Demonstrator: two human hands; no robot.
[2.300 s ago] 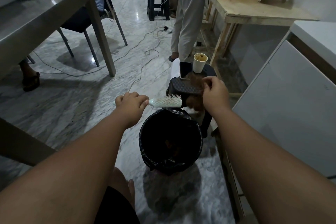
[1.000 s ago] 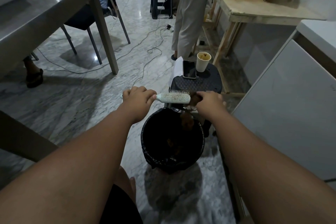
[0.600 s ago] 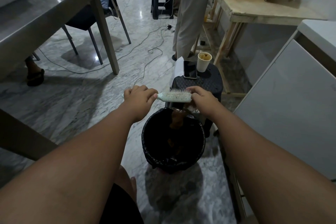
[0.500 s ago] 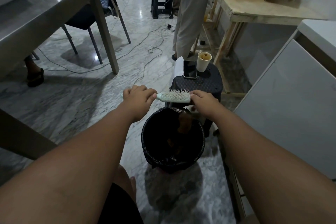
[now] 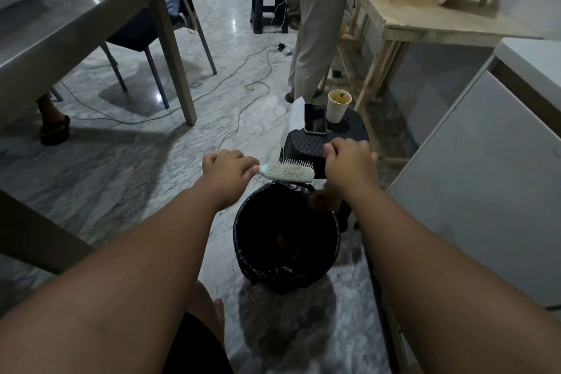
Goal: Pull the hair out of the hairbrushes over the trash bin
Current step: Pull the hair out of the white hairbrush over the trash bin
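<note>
Right hand [image 5: 349, 162] lifted off hairbrush [image 5: 290, 172], fisted.

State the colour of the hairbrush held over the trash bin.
The hairbrush is white or very pale; the head view shows it.

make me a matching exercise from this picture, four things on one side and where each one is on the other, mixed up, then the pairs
Things:
1. white plastic hairbrush
2. dark smartphone
3. white paper cup
4. clump of brown hair

Places:
A. standing upright on the black plastic stool, right of the phone
B. hanging below the right hand, at the rim of the black-lined trash bin
C. held by its handle in the left hand, above the bin
D. lying flat on the stool

Pairs: 1-C, 2-D, 3-A, 4-B
</note>
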